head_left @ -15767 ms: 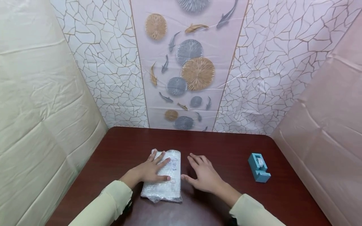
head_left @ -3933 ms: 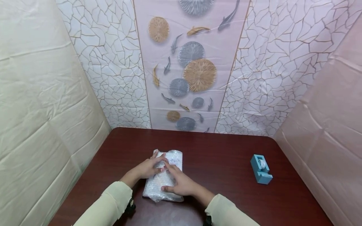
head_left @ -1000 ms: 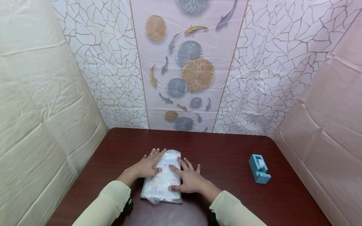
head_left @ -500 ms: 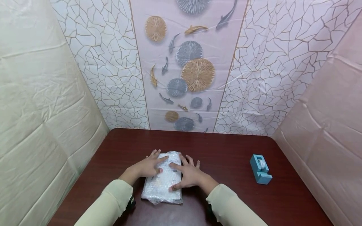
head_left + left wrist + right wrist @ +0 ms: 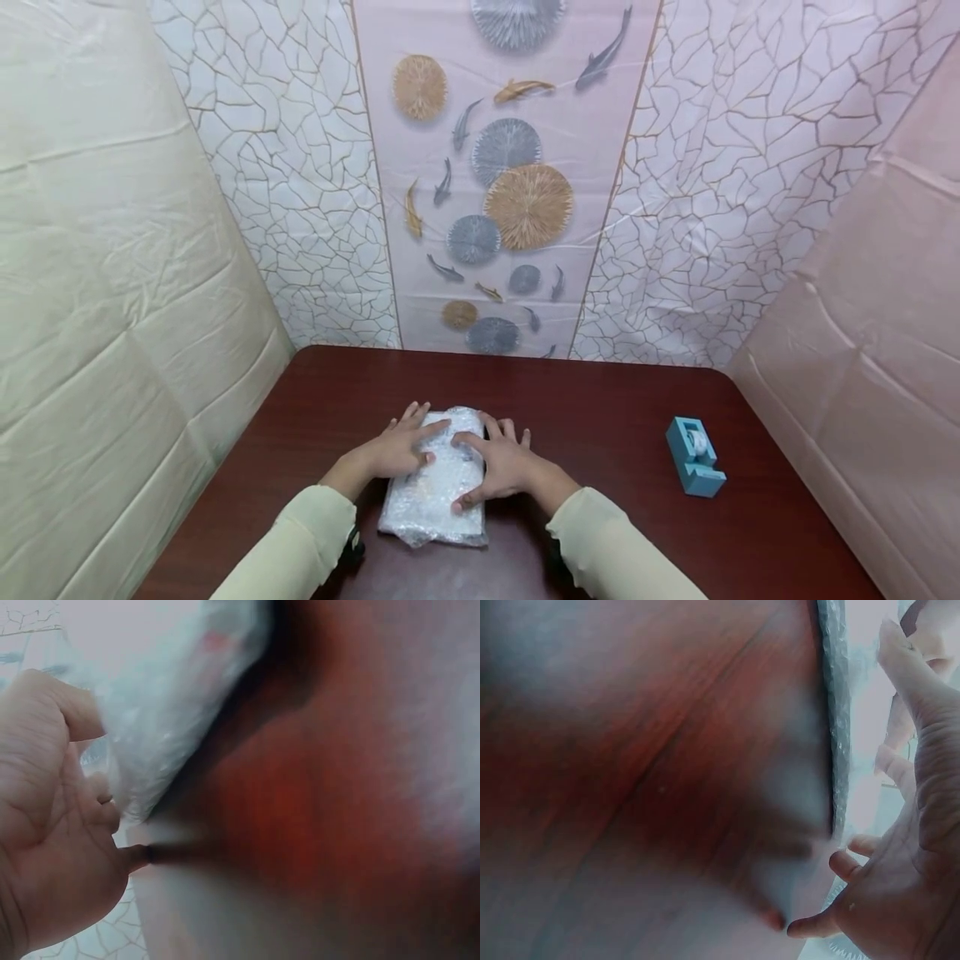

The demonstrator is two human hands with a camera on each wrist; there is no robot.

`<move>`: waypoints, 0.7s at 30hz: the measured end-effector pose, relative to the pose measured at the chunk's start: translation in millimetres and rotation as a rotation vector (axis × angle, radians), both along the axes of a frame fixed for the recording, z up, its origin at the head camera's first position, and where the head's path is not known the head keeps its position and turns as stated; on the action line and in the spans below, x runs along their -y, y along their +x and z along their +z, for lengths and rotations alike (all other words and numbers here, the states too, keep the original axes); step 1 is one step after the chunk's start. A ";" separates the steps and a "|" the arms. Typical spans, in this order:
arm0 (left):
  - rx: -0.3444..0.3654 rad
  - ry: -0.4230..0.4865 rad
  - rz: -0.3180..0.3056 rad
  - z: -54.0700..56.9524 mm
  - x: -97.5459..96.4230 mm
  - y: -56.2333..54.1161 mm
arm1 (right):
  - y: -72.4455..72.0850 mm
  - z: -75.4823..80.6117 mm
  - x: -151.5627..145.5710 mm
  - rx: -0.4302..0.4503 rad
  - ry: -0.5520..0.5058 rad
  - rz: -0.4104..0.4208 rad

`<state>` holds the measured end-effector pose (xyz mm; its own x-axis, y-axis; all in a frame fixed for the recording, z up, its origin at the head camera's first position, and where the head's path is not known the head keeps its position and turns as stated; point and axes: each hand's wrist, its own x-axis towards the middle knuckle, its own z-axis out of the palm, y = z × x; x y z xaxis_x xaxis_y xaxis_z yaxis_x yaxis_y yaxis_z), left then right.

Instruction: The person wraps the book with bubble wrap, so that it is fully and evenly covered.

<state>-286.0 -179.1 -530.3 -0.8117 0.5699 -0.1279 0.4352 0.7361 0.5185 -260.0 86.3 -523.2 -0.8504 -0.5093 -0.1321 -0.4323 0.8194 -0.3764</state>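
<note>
A flat package in clear bubble wrap (image 5: 438,500) lies on the dark red table, with faint printing under the plastic. My left hand (image 5: 393,450) rests on its left side, thumb and index finger spread over the top and the other fingers by the far left edge. Across from it, my right hand (image 5: 510,467) touches the right side, thumb and index finger on the wrap, the remaining fingers beyond the edge. The right wrist view shows the wrap's side edge (image 5: 840,750) close to the right fingertips. What is inside the wrap cannot be made out.
A teal tape dispenser (image 5: 695,458) with a roll of clear tape stands toward the right side of the table (image 5: 592,400). Patterned sheeting (image 5: 300,208) hangs behind the table, and pale fabric walls (image 5: 112,292) enclose both sides.
My right hand, earlier on the table beside the package, then over its middle near the left hand, is now at the right edge. The left index finger has swung inward over the top.
</note>
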 end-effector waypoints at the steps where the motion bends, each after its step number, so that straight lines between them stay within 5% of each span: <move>1: 0.004 0.008 0.002 -1.2 0.1 0.4 | 0.1 -0.8 0.0 0.008 -0.003 0.001; 21: -0.096 -0.053 0.068 2.0 1.1 5.0 | 0.0 -2.2 -2.6 -0.032 0.016 0.019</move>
